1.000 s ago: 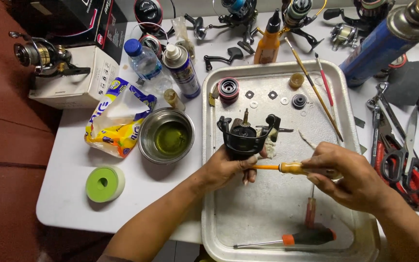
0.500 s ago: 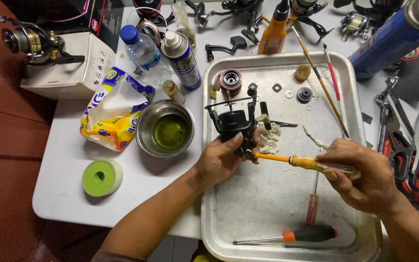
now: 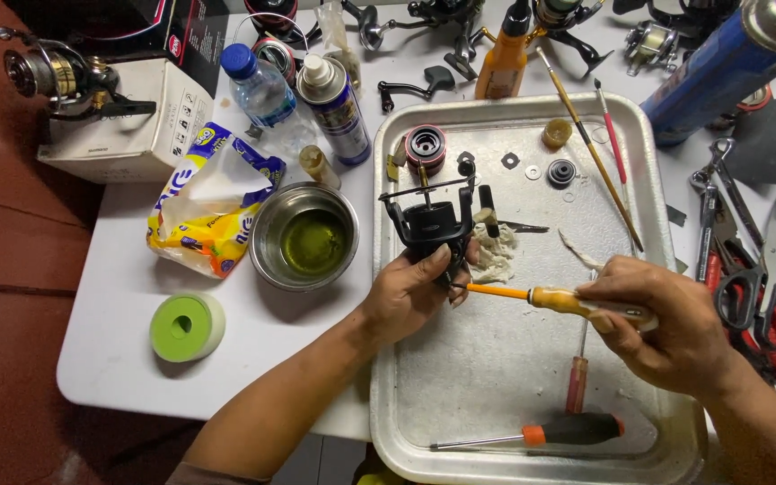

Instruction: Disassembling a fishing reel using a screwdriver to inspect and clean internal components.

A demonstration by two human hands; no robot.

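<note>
Since the earlier frame I have drawn the reel [image 3: 430, 229] nearer the tray's [image 3: 666, 269] left rim, left hand [image 3: 410, 292] clamped under it, right hand [image 3: 666, 323] gripping the screwdriver [image 3: 550, 299], its shaft lying level, tip pointing left at the reel's base.

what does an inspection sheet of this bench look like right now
surface: white table with a metal tray on it
job's things: black reel body, orange-handled screwdriver
clutter: steel bowl of yellowish liquid, spray can, water bottle, green tape roll, scissors and pliers, spare screwdriver
grippers: left hand grips the reel body; right hand holds the screwdriver
cables: nothing seen
surroundings: reddish floor
</note>
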